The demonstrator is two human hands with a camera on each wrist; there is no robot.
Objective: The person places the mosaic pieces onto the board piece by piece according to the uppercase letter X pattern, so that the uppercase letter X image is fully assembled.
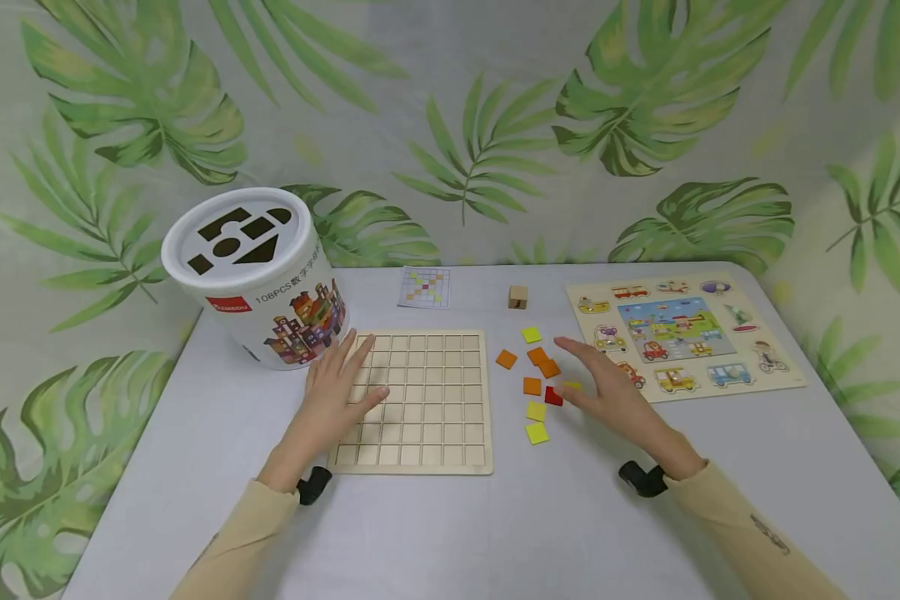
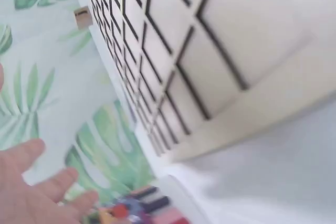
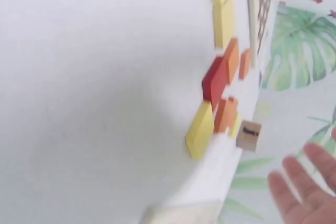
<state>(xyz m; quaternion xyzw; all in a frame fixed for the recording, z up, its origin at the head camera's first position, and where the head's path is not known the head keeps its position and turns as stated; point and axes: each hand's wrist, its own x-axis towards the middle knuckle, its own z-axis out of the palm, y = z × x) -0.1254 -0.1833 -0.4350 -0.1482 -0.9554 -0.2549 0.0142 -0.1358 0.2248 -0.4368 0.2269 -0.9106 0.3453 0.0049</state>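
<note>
A wooden grid board [image 1: 422, 400] lies flat on the table, its squares bare. Over its left edge my left hand [image 1: 333, 398] is spread, fingers extended and holding nothing; in the left wrist view its fingers [image 2: 55, 184] show apart from the board. To the board's right several small square tiles lie scattered: yellow [image 1: 537, 433], orange [image 1: 506, 359] and one red tile [image 1: 554, 396]. Just right of them hovers my right hand [image 1: 618, 400], thumb and fingers apart with nothing held. Its thumb partly hides a yellow tile [image 3: 200, 131]. Whether the thumb touches any tile, I cannot tell.
A large white bucket [image 1: 270, 304] with shape holes in its lid stands at the back left. Behind the board lie a small pattern card [image 1: 424, 287] and a wooden cube [image 1: 518, 297]. A vehicle picture puzzle [image 1: 682, 379] lies at the right. Leaf-patterned cloth [image 1: 487, 158] hangs behind.
</note>
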